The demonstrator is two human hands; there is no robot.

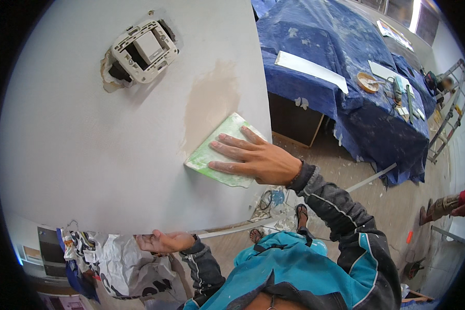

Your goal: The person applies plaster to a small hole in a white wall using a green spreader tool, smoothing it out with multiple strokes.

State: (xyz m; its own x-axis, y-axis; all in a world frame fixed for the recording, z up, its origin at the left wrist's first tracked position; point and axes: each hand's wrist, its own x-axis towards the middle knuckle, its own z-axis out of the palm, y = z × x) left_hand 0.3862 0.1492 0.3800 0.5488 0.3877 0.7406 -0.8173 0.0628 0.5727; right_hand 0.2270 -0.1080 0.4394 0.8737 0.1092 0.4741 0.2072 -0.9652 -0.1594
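Observation:
My right hand (256,157) presses a square green sanding block (235,124), coated in white dust, flat against the white wall (88,155). Its fingers lie stretched over the block's face and the thumb is hidden. Just above the block, a damp-looking beige patch (212,93) marks the wall. Lower down, my left hand (165,242) is at the wall's bottom edge, palm up, with loosely bent fingers apart and nothing seen in them. Up and to the left, a light switch frame (145,51) sits tilted in a rough cut-out, its cover off.
Blue dusty sheeting (315,31) drapes furniture at the far right, carrying a white board (311,71), a bowl (368,81) of white paste and tools. A stepladder (452,111) and other people stand beyond. White plastic bags (134,266) are at lower left; debris (281,209) litters the floor.

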